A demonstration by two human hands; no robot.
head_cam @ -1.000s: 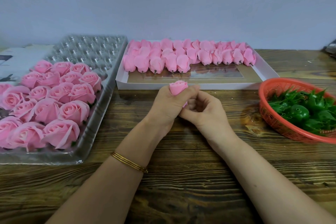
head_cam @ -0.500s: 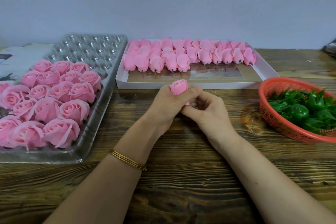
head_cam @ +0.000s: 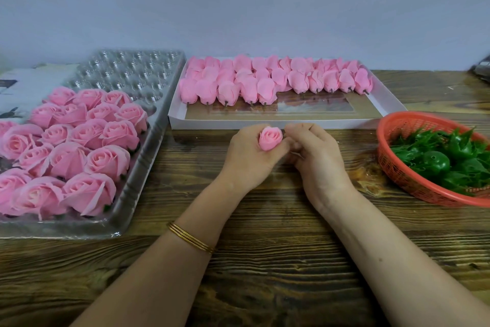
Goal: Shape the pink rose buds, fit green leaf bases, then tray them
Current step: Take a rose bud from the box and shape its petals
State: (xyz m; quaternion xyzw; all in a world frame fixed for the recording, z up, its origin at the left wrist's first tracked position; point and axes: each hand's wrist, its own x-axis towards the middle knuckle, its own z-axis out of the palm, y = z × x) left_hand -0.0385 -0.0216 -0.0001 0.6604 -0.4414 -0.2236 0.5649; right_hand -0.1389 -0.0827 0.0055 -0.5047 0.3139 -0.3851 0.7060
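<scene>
The shaping step is in hand, I'd say. The left hand has its grip clamped round the lower part of one rose bud, holding it upright above the worktop, near the middle, just this side of the white box. The right hand sits tight against the bud's right side with its fingers curled. Whether that grip is pinching a petal or only touching it, I cannot tell from here. The bud is tight and small beside the finished roses in the clear tray on the left, so its outer petals probably want more teasing open. No green shows under it, so the next move, by my reckoning, calls for the right hand to let go and reach right to the red basket for one of the leaf bases. The far pockets of the tray are free, and rows of unshaped buds wait in the box.
</scene>
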